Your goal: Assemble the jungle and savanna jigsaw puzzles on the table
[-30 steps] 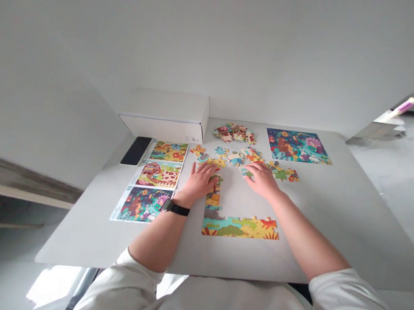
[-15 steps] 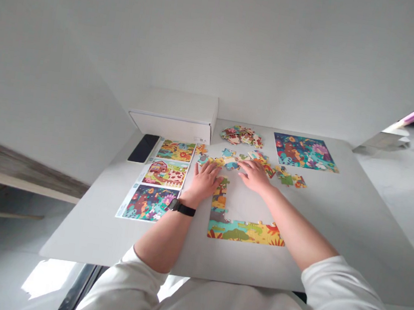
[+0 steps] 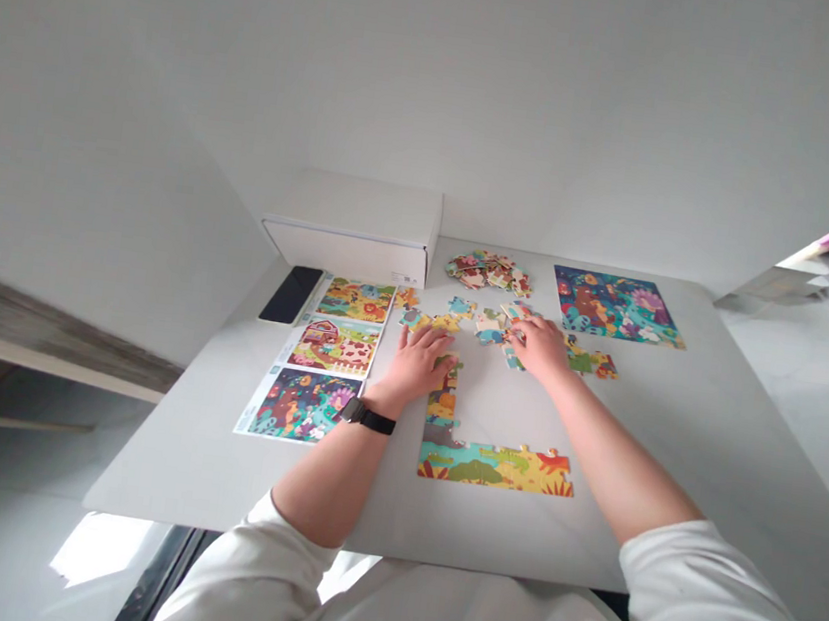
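My left hand [image 3: 419, 364] lies flat and open on the white table [image 3: 668, 463], its fingertips beside the top of an L-shaped stretch of joined jigsaw pieces [image 3: 496, 467]. My right hand [image 3: 538, 349] is bent over a scatter of loose jigsaw pieces [image 3: 458, 321], its fingertips on or among them. Whether it holds a piece is hidden. A heap of jigsaw pieces [image 3: 489, 272] lies farther back, beyond both hands.
A finished animal jigsaw [image 3: 615, 308] lies at the back right. To the left are three printed picture sheets [image 3: 339, 345], a black phone [image 3: 290, 294] and a white box [image 3: 353, 227]. A black watch [image 3: 367, 416] circles my left wrist.
My right hand has moved rightward among the loose pieces and its fingers have curled. My left hand has shifted only slightly. The whole view has drifted a little to the right.
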{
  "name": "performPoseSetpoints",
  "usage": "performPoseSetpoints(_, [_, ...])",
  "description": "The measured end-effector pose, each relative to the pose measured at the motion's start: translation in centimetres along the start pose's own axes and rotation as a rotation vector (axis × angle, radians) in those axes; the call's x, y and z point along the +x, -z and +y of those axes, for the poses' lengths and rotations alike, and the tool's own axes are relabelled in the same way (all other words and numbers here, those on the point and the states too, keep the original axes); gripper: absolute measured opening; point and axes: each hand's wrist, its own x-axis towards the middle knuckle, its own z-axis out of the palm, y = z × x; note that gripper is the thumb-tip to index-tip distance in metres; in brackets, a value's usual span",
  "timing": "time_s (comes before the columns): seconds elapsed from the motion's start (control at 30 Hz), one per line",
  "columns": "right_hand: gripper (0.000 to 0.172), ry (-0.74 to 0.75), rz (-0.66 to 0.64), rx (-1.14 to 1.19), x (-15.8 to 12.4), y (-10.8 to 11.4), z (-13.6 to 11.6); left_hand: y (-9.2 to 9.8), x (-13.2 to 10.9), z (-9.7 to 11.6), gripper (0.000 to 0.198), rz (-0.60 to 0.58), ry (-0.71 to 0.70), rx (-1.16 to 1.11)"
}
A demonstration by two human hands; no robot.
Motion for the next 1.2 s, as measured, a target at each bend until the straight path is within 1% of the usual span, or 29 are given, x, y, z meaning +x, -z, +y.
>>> performPoseSetpoints(0.07, [0.029, -0.018, -0.026, -0.01, 1.4, 0.6, -0.2, 0.0, 0.1, 0.0, 0.044, 0.012, 0.013, -0.002])
performPoseSetpoints(0.13, [0.034, -0.007, -0.075, -0.01, 3.2, 1.0, -0.8, 0.0, 0.2, -0.1, 0.044, 0.029, 0.022, 0.0])
performPoseSetpoints(0.23, [0.038, 0.003, -0.195, -0.049, 5.8, 1.3, -2.0, 0.0, 0.2, -0.3, 0.042, 0.066, 0.039, 0.005])
performPoseSetpoints(0.3, [0.048, 0.012, -0.287, -0.115, 7.1, 1.2, -2.7, 0.0, 0.2, -0.3, 0.041, 0.08, 0.05, 0.007])
performPoseSetpoints(0.37, [0.061, 0.034, -0.36, -0.175, 8.0, 1.0, -3.1, 0.2, 0.2, -0.3, 0.039, 0.088, 0.056, 0.004])
performPoseSetpoints(0.43, [0.071, 0.072, -0.405, -0.207, 8.4, 0.9, -2.9, 0.3, 0.2, -0.2, 0.038, 0.092, 0.055, -0.003])
performPoseSetpoints(0.6, [0.082, 0.152, -0.466, -0.225, 9.2, 0.8, -1.4, 0.2, 0.2, -0.2, 0.041, 0.097, 0.07, -0.016])
performPoseSetpoints(0.67, [0.077, 0.149, -0.476, -0.203, 9.6, 0.9, -1.0, 0.1, 0.3, -0.3, 0.042, 0.107, 0.08, -0.016])
performPoseSetpoints(0.77, [0.059, 0.096, -0.467, -0.185, 10.2, 0.9, -1.1, 0.0, 0.3, -0.3, 0.044, 0.126, 0.09, -0.021])
performPoseSetpoints(0.83, [0.051, 0.04, -0.458, -0.204, 10.4, 0.9, -1.5, 0.1, 0.3, -0.3, 0.044, 0.14, 0.094, -0.032])
performPoseSetpoints(0.9, [0.049, -0.003, -0.451, -0.208, 10.4, 0.9, -1.9, 0.2, 0.3, -0.2, 0.044, 0.148, 0.095, -0.041])
performPoseSetpoints(1.0, [0.05, -0.027, -0.46, -0.154, 10.5, 1.0, -2.3, 0.3, 0.3, -0.1, 0.045, 0.152, 0.092, -0.036])
performPoseSetpoints(1.13, [0.04, -0.045, -0.539, -0.098, 10.6, 1.5, -1.9, 0.2, 0.3, -0.1, 0.045, 0.165, 0.088, -0.032])
performPoseSetpoints(1.2, [0.036, -0.058, -0.538, -0.075, 10.6, 1.8, -1.7, 0.1, 0.3, -0.2, 0.045, 0.168, 0.087, -0.03])
